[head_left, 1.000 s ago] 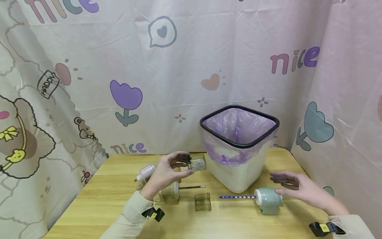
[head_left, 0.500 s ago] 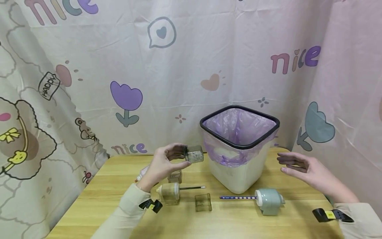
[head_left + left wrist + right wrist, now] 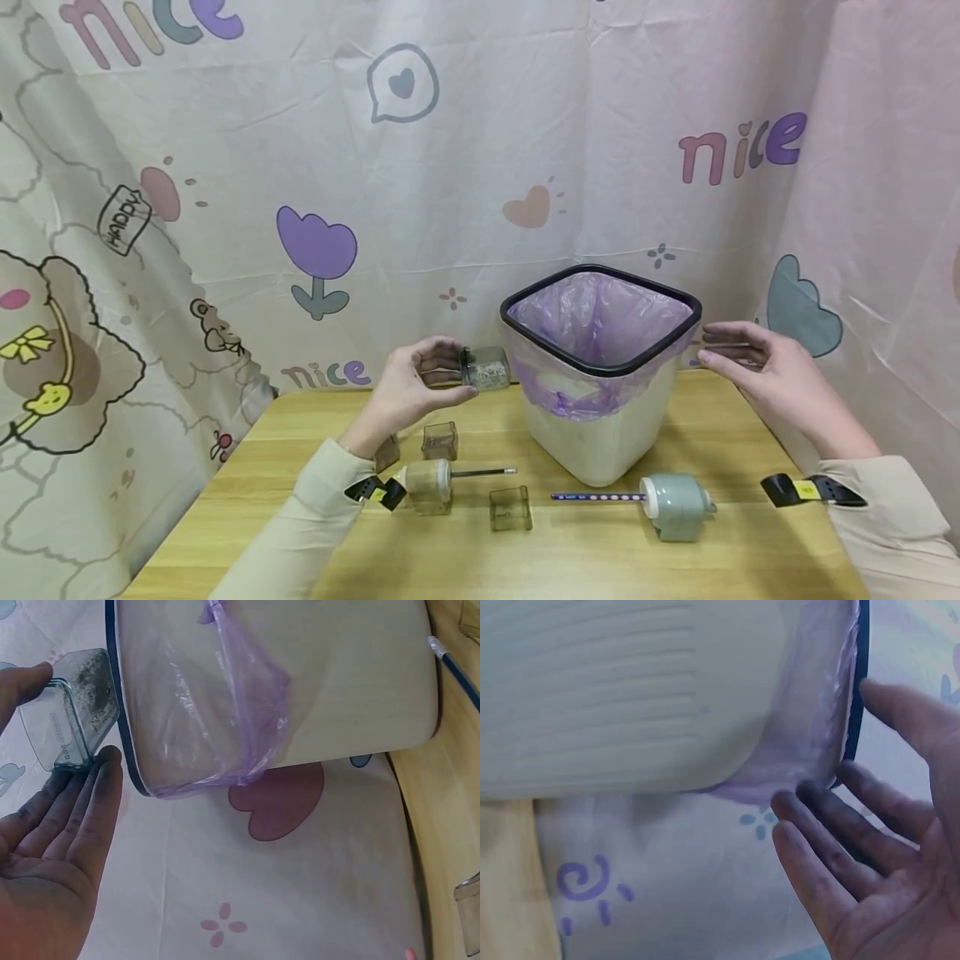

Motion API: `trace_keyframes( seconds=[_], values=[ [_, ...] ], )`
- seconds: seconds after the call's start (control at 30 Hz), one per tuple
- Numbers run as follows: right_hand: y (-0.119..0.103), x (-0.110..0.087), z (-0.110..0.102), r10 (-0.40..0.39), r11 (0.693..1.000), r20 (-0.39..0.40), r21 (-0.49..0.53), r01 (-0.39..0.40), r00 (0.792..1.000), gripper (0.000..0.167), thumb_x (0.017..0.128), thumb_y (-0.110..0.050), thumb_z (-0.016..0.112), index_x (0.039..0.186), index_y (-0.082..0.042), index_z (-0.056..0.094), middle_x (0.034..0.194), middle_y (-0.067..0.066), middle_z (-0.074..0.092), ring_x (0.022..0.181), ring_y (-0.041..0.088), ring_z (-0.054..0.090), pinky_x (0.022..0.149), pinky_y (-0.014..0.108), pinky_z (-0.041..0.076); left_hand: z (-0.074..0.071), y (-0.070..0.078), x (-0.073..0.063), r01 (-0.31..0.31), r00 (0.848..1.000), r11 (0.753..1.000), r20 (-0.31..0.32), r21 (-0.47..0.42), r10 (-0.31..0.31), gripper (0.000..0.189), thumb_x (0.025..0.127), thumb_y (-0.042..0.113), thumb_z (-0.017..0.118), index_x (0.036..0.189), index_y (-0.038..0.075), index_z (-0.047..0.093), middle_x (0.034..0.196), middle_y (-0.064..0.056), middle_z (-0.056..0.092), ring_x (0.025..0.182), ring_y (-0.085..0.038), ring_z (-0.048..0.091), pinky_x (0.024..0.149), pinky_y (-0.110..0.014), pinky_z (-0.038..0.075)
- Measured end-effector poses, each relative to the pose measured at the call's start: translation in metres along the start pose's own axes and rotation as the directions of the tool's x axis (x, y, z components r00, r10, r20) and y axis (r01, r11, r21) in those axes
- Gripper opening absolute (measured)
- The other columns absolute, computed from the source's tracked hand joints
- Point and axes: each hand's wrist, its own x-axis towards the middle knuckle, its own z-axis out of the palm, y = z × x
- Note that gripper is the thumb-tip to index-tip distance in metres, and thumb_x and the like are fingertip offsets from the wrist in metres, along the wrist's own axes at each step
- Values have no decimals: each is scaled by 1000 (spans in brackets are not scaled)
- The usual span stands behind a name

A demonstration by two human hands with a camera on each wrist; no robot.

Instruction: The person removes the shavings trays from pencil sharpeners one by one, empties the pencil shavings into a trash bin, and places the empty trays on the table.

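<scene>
My left hand (image 3: 408,379) pinches a small clear, smoky plastic shavings box (image 3: 487,369) between thumb and fingers, held in the air left of the trash bin (image 3: 600,437). Grey pencil shavings show inside the box (image 3: 94,694) in the left wrist view. The bin has a black rim and a purple bag liner (image 3: 592,312). My right hand (image 3: 772,371) is at the bin's right side near the rim, fingers loosely extended and holding nothing. Whether its fingertips touch the rim cannot be told.
On the table (image 3: 600,567) lie a teal pencil sharpener (image 3: 678,507) with a blue pencil (image 3: 597,497), and a beige sharpener (image 3: 427,486) with a dark pencil (image 3: 483,472). Empty-looking smoky boxes stand nearby, one in front (image 3: 510,508), another behind (image 3: 440,442). A patterned curtain (image 3: 450,167) hangs behind.
My left hand has lifted the shavings box higher. My right hand has left the teal sharpener and risen to the bin's right side.
</scene>
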Motion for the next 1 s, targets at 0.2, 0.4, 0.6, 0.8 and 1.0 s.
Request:
trace_keyframes(
  seconds=[0.2,0.4,0.6,0.8,1.0],
  values=[
    [-17,16,-6,36,998,-17,-46,-37,999,56,102,-47,73,143,-10,64,139,22,70,95,-28,52,80,1,43,-1,7,7,8,1000,1000,0,24,-8,62,81,4,92,137,1,65,127,-20,75,111,-30,77,100,-41,64],
    [-29,33,-11,46,993,-13,-108,-47,999,66,101,-53,71,150,-9,60,139,25,70,116,28,76,90,22,50,-1,13,15,-12,1000,999,1,35,12,62,82,7,92,139,7,67,128,-16,76,111,-26,78,101,-41,64],
    [-33,47,-10,50,990,60,-132,-41,997,78,101,-54,70,157,-2,51,148,32,61,133,51,63,107,65,52,-3,21,23,-25,1000,1000,1,16,25,59,85,5,89,140,4,67,131,-17,76,114,-27,78,98,-31,64],
    [-33,55,-12,59,973,141,-228,-25,988,86,101,-56,68,158,3,46,150,37,56,135,54,57,108,71,47,-6,27,31,-3,1000,1000,-1,25,3,58,84,5,90,137,2,67,126,-19,77,111,-28,78,96,-29,64],
    [-32,58,-14,78,968,189,-247,-29,979,92,100,-60,66,160,5,42,145,39,58,124,48,64,102,65,53,-9,31,37,4,1000,998,-24,67,-2,59,83,6,91,137,5,67,123,-17,79,111,-28,78,96,-29,64]
  ],
)
